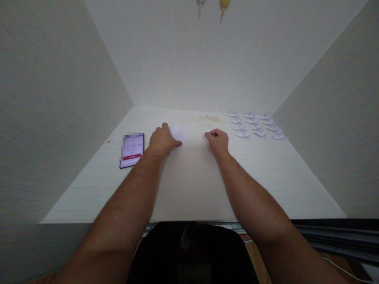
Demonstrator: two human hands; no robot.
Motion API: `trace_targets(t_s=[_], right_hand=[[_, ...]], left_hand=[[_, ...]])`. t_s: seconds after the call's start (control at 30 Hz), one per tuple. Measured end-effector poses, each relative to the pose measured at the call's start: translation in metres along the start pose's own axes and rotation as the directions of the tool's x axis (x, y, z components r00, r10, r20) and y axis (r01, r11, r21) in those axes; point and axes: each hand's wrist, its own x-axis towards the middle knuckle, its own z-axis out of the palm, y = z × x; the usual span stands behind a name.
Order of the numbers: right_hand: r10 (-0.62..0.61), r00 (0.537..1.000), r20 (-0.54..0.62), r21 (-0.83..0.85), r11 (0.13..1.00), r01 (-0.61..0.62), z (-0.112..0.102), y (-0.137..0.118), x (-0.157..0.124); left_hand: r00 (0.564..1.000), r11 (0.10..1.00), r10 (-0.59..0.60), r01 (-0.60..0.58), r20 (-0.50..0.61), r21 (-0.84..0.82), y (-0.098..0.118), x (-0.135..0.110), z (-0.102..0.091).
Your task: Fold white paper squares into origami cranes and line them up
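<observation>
My left hand (164, 140) is on a small white piece of paper (177, 133) lying on the table. Its thumb reaches over the near side of the paper and its fingers lie along the far left side, so the hand spans and grips it. Part of the paper is hidden under the palm. To the right, apart from the paper, my right hand (218, 141) rests with its fingers curled in and the thumb against the forefinger. Nothing shows between them. Several folded white paper cranes (256, 127) stand in rows beyond the right hand.
A phone (132, 150) with a lit screen lies left of my left forearm. A tiny orange spot (108, 141) is near the left wall. Brownish marks (211, 118) stain the white table (192, 185) at the back. Walls enclose the left, back and right sides.
</observation>
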Motion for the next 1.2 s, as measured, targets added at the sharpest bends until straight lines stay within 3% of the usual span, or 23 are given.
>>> trace_targets(t_s=[0.2, 0.33, 0.47, 0.57, 0.77, 1.0, 1.2], right_hand=[[-0.04, 0.994, 0.104, 0.021, 0.999, 0.038, 0.003, -0.001, -0.004], [0.014, 0.961, 0.275, 0.174, 0.983, -0.064, 0.004, -0.006, -0.008], [-0.01, 0.924, 0.383, 0.324, 0.938, -0.124, 0.004, -0.007, -0.009], [0.006, 0.935, 0.354, 0.363, 0.921, -0.143, 0.005, -0.006, -0.008], [0.092, 0.96, 0.264, 0.386, 0.902, -0.193, 0.006, -0.007, -0.008], [0.115, 0.936, 0.334, 0.388, 0.888, -0.248, 0.003, -0.012, -0.009], [0.141, 0.943, 0.3, 0.349, 0.904, -0.246, 0.002, -0.015, -0.011]], left_hand=[[1.0, 0.982, -0.011, 0.009, -0.012, -0.188, 0.009, -0.001, -0.002], [0.99, 0.9, 0.022, 0.04, 0.137, -0.434, 0.018, -0.011, 0.005], [0.977, 0.856, 0.069, 0.046, 0.202, -0.514, 0.021, -0.017, 0.016], [0.972, 0.793, 0.045, 0.106, 0.231, -0.599, 0.02, -0.016, 0.02], [0.965, 0.573, -0.037, 0.235, 0.261, -0.785, 0.022, -0.01, 0.019], [0.983, 0.584, -0.152, 0.177, 0.108, -0.793, 0.015, -0.005, 0.02], [0.979, 0.562, -0.162, 0.197, 0.127, -0.804, 0.019, -0.006, 0.016]])
